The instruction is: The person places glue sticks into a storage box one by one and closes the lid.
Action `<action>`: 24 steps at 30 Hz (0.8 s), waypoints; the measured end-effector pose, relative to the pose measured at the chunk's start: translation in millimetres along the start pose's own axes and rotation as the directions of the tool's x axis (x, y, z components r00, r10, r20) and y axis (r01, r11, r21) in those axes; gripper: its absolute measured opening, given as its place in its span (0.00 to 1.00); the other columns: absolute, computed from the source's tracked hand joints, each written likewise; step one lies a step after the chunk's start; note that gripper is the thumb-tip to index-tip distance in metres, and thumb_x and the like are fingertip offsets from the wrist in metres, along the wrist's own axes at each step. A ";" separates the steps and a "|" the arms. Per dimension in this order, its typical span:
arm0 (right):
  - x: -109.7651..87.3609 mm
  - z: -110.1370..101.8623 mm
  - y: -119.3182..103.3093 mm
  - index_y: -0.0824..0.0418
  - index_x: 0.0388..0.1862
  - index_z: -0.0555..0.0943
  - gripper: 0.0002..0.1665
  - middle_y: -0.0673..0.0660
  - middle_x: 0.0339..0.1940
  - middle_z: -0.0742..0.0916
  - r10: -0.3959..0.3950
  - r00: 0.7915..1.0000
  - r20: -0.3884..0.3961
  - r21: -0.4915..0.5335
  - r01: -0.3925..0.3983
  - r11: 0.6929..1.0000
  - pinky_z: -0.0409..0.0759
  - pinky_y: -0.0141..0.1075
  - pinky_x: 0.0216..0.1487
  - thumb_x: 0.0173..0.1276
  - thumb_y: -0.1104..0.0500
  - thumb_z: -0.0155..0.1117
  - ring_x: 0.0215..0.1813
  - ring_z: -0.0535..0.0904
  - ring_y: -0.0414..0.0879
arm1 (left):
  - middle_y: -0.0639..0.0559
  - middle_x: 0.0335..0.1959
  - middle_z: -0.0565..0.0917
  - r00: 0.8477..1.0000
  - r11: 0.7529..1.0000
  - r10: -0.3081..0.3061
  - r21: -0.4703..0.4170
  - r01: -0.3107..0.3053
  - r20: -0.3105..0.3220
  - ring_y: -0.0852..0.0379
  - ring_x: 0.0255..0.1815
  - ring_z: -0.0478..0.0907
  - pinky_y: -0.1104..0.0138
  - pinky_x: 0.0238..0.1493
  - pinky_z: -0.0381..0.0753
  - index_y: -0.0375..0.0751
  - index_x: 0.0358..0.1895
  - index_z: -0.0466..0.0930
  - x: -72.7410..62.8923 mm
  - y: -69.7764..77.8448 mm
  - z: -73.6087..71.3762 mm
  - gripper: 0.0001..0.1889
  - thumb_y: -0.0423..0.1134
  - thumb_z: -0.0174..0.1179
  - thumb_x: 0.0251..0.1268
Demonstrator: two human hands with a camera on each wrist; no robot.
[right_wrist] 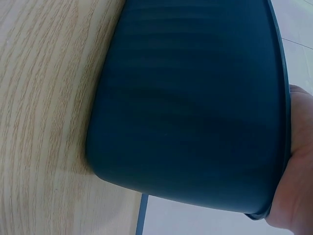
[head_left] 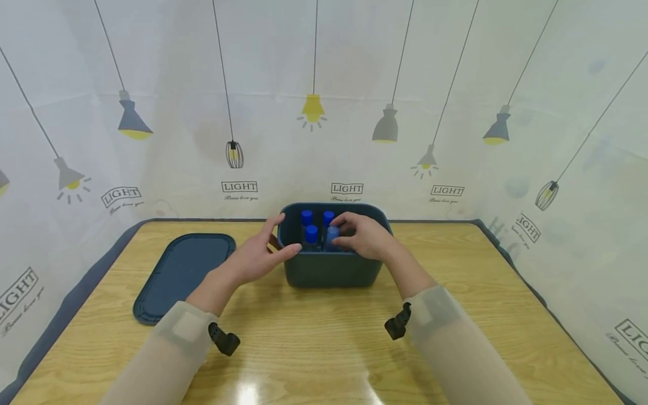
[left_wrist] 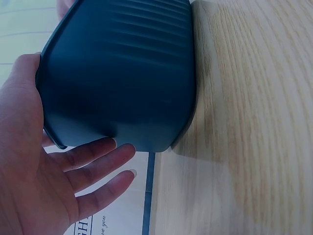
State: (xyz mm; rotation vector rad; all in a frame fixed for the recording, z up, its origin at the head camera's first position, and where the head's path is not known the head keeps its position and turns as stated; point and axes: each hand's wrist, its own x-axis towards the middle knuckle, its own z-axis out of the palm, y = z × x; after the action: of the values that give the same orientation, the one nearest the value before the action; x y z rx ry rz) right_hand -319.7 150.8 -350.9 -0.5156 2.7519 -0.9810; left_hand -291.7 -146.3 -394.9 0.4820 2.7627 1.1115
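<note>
A dark blue-green plastic storage bin (head_left: 334, 271) stands on the table, with several blue-capped bottles (head_left: 311, 233) upright inside. My left hand (head_left: 257, 256) grips the bin's left end, thumb on the front rim and index finger at the back rim. In the left wrist view, its other fingers (left_wrist: 105, 159) lie along the outside wall of the bin (left_wrist: 122, 83). Over the front rim reaches my right hand (head_left: 361, 236), its thumb and fingers pinching the top of a bottle (head_left: 332, 239) at the front. In the right wrist view the bin (right_wrist: 190, 107) hides the fingertips.
A dark blue lid (head_left: 184, 275) lies flat on the wooden table (head_left: 304, 343), left of the bin. Behind the table hangs a white cloth backdrop (head_left: 273, 67) printed with lamps. A small black camera sits on each sleeved wrist.
</note>
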 end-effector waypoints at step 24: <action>-13.9 -19.6 14.1 0.52 0.77 0.77 0.30 0.60 0.71 0.87 -0.151 0.940 -0.304 0.040 0.171 0.984 0.86 0.53 0.57 0.82 0.47 0.69 0.55 0.86 0.55 | 0.45 0.65 0.83 1.000 1.000 0.005 0.014 -0.005 -0.006 0.46 0.57 0.86 0.50 0.54 0.86 0.67 0.92 0.40 1.6 -1.5 1.0 0.54 0.80 0.54 0.73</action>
State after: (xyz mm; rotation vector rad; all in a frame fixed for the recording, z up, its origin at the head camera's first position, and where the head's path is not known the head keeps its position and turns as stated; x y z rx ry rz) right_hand -315.9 177.6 -344.2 -0.6384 2.9653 -1.2817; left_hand -293.4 -146.1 -396.7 0.4886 2.7780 1.0978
